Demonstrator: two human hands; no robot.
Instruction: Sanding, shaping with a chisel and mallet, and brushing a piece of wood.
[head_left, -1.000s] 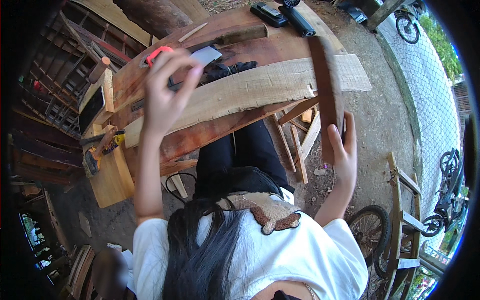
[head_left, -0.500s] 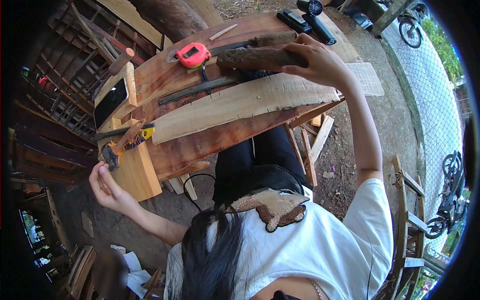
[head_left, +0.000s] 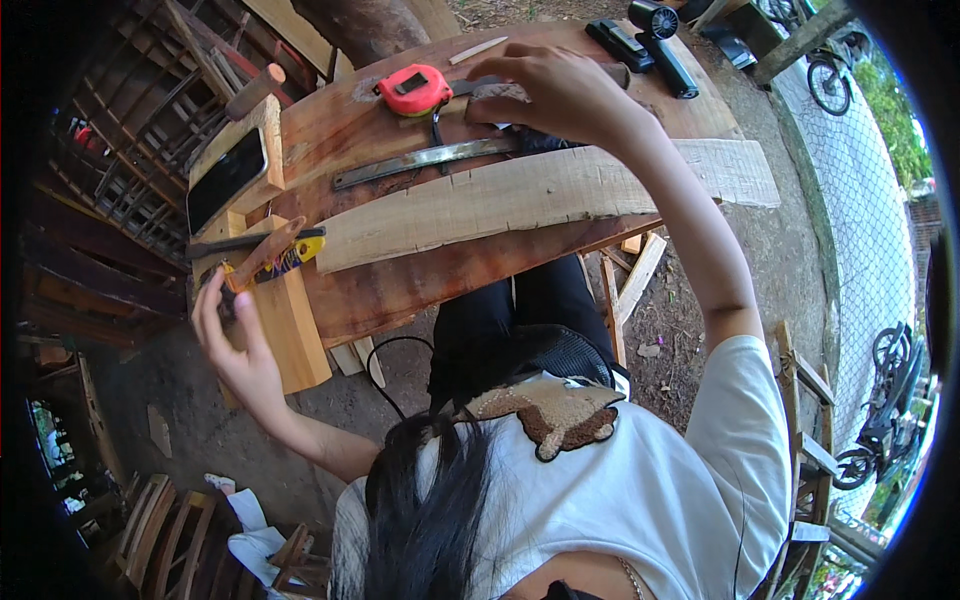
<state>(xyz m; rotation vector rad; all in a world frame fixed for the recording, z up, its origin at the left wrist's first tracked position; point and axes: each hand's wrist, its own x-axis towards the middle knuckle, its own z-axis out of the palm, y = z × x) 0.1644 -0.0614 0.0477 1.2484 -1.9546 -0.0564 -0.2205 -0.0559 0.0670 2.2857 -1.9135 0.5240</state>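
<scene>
My right hand (head_left: 555,95) is curled around a rough brown piece of wood (head_left: 500,91), mostly hidden beneath my palm and fingers. Just left of it lies a red tape measure (head_left: 414,90). A metal ruler-like strip (head_left: 425,161) rests nearer to me, alongside a long pale board (head_left: 480,207). At the table's left end, my left hand (head_left: 235,335) bends its fingers and thumb around the near end of a wooden-handled tool (head_left: 272,250). That end is covered by my fingers. Under the tool are a yellow-and-dark item (head_left: 305,250) and a thick light wood block (head_left: 298,340).
A phone (head_left: 228,190) leans on a wood block at the far left, near a mallet (head_left: 257,92). A thin wooden stick (head_left: 478,50), a dark case (head_left: 618,42) and a small handheld fan (head_left: 665,50) lie along the far edge. Wooden frames stand at both sides.
My right hand has moved left with the brown piece of wood, towards the tape measure. My left hand has come up from beside the wooden-handled tool and closed round its near end.
</scene>
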